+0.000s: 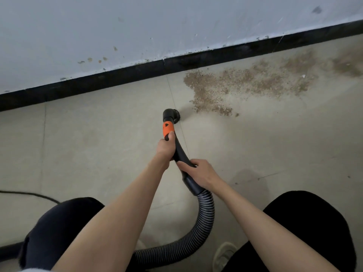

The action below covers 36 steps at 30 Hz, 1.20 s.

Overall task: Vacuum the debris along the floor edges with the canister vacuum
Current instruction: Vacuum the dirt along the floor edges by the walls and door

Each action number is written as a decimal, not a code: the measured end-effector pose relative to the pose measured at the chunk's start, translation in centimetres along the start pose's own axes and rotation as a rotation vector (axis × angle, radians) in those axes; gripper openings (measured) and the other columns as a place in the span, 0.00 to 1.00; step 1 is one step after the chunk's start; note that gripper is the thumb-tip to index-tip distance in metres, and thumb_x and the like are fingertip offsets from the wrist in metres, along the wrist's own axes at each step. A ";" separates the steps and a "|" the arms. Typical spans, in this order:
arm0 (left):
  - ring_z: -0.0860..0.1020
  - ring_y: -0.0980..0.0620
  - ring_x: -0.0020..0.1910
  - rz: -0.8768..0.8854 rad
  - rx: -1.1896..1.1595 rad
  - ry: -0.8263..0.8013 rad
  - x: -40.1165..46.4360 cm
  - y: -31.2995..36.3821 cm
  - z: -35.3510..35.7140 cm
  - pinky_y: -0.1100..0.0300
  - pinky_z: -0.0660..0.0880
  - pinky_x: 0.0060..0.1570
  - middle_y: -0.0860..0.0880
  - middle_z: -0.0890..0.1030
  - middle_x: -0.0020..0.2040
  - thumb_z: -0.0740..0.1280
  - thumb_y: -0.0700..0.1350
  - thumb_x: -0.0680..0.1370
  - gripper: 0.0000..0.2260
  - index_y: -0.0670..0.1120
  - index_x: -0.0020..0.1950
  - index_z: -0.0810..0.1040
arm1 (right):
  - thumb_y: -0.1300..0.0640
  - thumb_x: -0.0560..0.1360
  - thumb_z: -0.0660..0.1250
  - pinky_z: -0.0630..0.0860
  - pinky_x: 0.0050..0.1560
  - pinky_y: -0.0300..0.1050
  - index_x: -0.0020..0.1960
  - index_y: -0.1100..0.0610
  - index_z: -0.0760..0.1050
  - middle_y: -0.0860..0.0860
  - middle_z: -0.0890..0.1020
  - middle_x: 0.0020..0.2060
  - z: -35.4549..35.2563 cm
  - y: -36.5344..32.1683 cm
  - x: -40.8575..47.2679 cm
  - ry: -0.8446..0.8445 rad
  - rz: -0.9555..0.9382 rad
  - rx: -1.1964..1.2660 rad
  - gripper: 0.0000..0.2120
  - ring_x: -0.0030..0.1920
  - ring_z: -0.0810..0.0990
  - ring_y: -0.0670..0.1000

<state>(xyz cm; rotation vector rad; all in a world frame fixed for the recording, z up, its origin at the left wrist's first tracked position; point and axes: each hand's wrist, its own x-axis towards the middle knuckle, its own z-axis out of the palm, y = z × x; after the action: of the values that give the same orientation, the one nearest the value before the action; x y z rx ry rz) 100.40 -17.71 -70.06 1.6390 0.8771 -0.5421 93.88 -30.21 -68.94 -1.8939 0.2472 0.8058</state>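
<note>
A black curved vacuum wand (179, 150) with an orange collar (168, 128) ends in a round black brush nozzle (171, 114) that touches the beige tiled floor. My left hand (166, 147) grips the wand just below the orange collar. My right hand (198, 172) grips the wand's lower end, where the ribbed grey hose (204, 218) joins. A wide patch of brown sawdust-like debris (225, 85) lies on the floor just right of the nozzle and spreads rightward along the black baseboard (117, 79). The canister is out of view.
A pale grey wall (137, 26) with stains rises above the baseboard. My knees in dark trousers (59, 228) fill the bottom corners. A thin black cord (29, 194) lies on the floor at the left. A light shoe (224, 254) shows at the bottom.
</note>
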 end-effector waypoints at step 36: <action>0.74 0.50 0.38 0.157 -0.317 0.065 -3.3 14.9 -2.0 0.58 0.72 0.35 0.45 0.74 0.41 0.58 0.54 0.81 0.20 0.37 0.60 0.70 | 0.42 0.75 0.66 0.73 0.39 0.43 0.42 0.57 0.75 0.53 0.81 0.39 -8.8 -16.1 1.2 -0.144 -0.118 0.005 0.17 0.38 0.79 0.51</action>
<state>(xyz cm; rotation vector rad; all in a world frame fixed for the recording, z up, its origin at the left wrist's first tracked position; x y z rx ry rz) 109.86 -17.82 -57.87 1.4255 0.8264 -0.2281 106.60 -30.28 -55.64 -1.8177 0.0474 0.8554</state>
